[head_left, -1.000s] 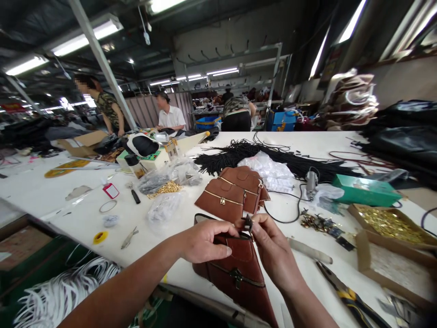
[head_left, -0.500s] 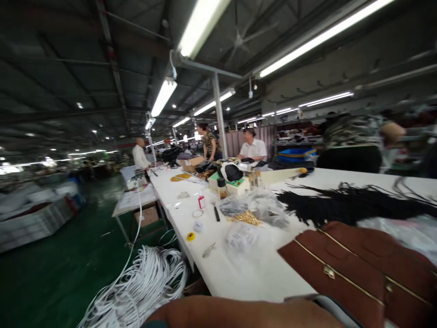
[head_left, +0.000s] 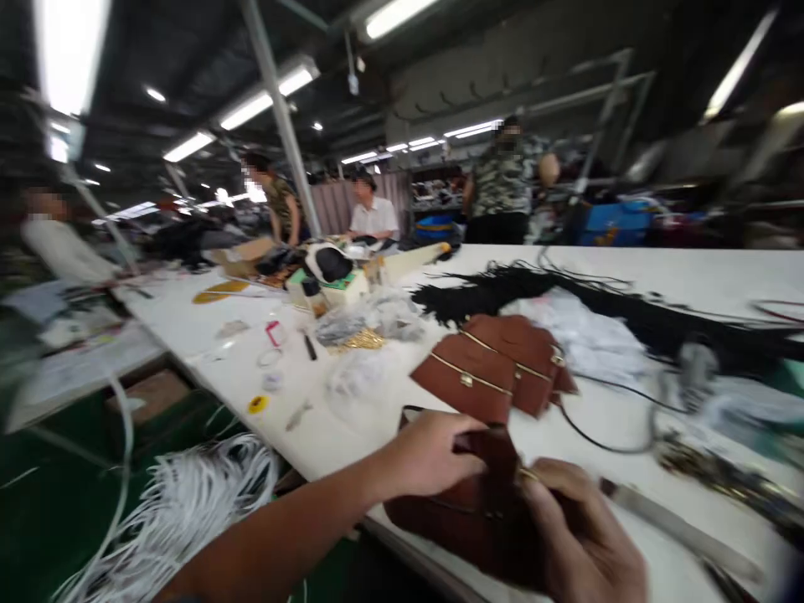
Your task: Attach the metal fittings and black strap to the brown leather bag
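Hands at work on a brown leather bag (head_left: 465, 519) at the near edge of a long white worktop (head_left: 691, 268): the left hand (head_left: 427, 456) closes its grip over the bag's top edge, fingers curled on the leather, while the right hand (head_left: 581, 536) pinches the same edge just beside it, where a small gold fitting (head_left: 526, 475) shows between the two. The picture is blurred, so what the right fingertips have hold of cannot be told beyond the bag itself. The bag lies flat, partly overhanging the near edge, under both hands.

Just behind it, toward the middle of the worktop, two more brown bags (head_left: 496, 368) with gold zips lie overlapped. A black cable (head_left: 596, 440) loops past them on the right. Farther back, a bundle of black cords (head_left: 565, 293) stretches toward the right edge, with clear plastic packets (head_left: 370, 322) and a heap of gold hardware (head_left: 361, 339) to its left. A yellow tape roll (head_left: 257, 404) sits by the left edge; white cords (head_left: 176, 511) pile on the green floor below. Three other people stand or sit by the far end of the worktop, and a fourth stands off to the left.
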{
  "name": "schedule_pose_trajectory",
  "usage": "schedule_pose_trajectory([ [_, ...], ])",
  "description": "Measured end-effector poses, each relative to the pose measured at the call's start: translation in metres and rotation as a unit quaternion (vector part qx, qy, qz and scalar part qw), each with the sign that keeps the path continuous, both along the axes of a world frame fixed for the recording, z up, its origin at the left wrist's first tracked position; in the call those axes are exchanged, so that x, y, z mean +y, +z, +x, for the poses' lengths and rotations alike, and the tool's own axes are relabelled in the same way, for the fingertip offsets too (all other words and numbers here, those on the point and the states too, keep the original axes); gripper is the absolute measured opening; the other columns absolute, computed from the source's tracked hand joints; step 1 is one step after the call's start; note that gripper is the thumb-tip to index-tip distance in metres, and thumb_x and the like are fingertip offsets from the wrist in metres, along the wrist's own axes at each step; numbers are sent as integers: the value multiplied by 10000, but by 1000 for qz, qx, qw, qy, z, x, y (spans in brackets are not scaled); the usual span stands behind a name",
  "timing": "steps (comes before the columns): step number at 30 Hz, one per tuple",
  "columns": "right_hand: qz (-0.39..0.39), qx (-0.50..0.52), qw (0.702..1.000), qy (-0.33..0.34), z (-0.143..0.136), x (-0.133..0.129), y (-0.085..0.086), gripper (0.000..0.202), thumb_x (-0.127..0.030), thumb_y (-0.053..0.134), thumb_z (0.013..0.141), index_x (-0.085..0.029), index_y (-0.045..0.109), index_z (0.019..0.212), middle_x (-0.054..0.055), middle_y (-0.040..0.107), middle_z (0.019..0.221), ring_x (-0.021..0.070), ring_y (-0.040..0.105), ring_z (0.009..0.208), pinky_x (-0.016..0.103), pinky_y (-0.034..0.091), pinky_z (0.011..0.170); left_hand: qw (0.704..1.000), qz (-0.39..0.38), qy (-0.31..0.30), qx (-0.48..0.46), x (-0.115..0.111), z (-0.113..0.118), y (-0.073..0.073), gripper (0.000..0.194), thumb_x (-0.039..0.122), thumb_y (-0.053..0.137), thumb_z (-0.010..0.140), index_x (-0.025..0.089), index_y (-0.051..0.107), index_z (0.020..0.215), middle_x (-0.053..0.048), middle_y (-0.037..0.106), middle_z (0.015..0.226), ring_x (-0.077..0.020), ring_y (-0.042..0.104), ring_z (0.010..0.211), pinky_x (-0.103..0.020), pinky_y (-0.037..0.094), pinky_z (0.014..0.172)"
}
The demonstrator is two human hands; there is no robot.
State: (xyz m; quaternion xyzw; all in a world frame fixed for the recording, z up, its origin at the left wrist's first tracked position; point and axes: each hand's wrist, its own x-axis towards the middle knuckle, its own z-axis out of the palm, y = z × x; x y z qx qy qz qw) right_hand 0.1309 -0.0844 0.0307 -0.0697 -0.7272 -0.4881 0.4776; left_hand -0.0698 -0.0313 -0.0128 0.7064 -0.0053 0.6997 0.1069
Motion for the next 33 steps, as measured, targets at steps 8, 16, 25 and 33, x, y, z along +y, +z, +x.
schedule_pose_trajectory([
  [8,50,-24,998,-16,11,22,8,136,-102,661,875,-194,643,975,-10,643,980,24,615,946,145,506,851,997,21,52,59,7,9,14,432,391,564,796,272,688,1192,64,698,1079,81,531,887,-29,311,780],
  [16,74,-38,994,-69,31,22,9,206,-81,674,848,-196,614,1008,-13,641,970,24,611,913,153,498,824,995,7,68,70,4,15,23,349,368,549,796,342,694,1112,135,689,1055,108,549,910,-20,329,798],
  [25,83,-18,995,-46,28,8,14,148,-64,651,863,-174,620,957,-12,643,931,18,611,886,150,489,801,995,15,57,75,-2,18,22,343,355,553,807,380,682,1124,151,688,1086,117,575,961,2,366,876],
  [33,72,-28,993,-89,32,2,7,171,-89,655,875,-199,597,992,-24,630,952,0,589,892,135,462,791,994,16,77,77,-10,21,15,351,385,554,819,420,670,1149,144,687,1061,119,559,929,-15,335,845],
])
